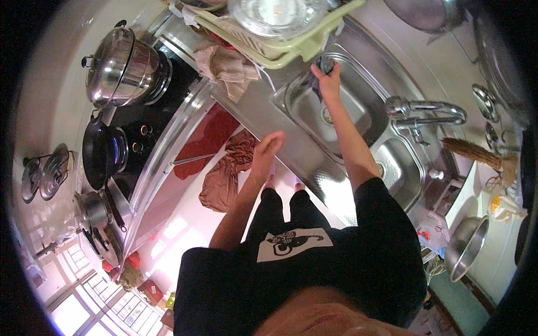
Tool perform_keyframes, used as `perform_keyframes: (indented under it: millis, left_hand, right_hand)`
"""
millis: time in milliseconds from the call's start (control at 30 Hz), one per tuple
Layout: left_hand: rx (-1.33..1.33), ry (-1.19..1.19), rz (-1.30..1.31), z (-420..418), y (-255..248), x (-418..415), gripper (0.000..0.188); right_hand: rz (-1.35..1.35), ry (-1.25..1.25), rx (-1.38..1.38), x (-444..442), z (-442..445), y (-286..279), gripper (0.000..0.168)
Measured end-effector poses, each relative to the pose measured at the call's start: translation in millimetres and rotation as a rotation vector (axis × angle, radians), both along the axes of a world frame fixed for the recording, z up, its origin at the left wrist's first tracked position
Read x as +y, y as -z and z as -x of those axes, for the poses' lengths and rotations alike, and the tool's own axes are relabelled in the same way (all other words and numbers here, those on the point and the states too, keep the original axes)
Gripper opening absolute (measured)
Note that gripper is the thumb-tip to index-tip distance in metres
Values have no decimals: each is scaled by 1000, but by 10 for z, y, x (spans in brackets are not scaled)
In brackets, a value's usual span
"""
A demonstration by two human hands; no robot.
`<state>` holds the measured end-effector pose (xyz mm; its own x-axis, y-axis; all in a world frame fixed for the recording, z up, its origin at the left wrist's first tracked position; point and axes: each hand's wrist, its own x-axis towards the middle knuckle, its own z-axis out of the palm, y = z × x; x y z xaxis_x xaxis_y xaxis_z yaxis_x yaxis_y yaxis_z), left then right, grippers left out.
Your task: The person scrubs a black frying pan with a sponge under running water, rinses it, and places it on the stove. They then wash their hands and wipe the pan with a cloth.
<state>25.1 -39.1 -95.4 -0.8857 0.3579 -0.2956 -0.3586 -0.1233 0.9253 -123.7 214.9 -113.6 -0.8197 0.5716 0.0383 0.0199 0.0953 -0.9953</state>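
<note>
My right hand [330,82] grips a bunched dark grey cloth [323,65] at the far rim of the larger steel sink basin [357,107]. Part of the cloth hangs below the fingers over the basin. My left hand [269,147] is raised by the front edge of the steel counter [290,122]. It is blurred and no object shows in it; how far its fingers are apart is unclear. A chrome faucet [424,111] stands right of the basin, beside the smaller sink basin [401,172].
A pale green dish rack [273,59] holding a glass bowl [277,17] overhangs the counter, near a beige cloth [227,67]. Left, a steel steamer pot [122,69] and a black wok [96,151] sit on the gas stove [138,122]; blue flame shows by the wok. A brown bag [220,189] lies low.
</note>
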Motion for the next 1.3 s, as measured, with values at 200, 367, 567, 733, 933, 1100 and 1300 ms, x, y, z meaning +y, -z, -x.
perform_keyframes:
  millis: [200,367,567,733,933,1100,1300]
  left_hand:
    - [-62,15,31,-52,-43,-573,24]
    - [-71,-9,66,99,-63,-923,25]
    - [-84,29,74,228,16,-1047,28]
    - [-117,4,-41,204,69,-1025,31]
    - [-93,-39,9,-74,79,-970,30]
    - [-92,-123,73,-475,18,-915,31]
    - [-29,-142,-88,-778,-59,-668,22]
  right_hand:
    - [-963,25,-41,-375,692,710,49]
    - [-955,-252,3,-446,815,600,36]
    - [-844,-552,-183,-597,765,493,36]
    - [-916,-661,86,-475,534,568,43]
    - [-737,-596,35,-468,-156,497,50]
    - [-372,-548,-81,-581,-918,358,45]
    - [-828,-457,89,-1374,-865,104,52]
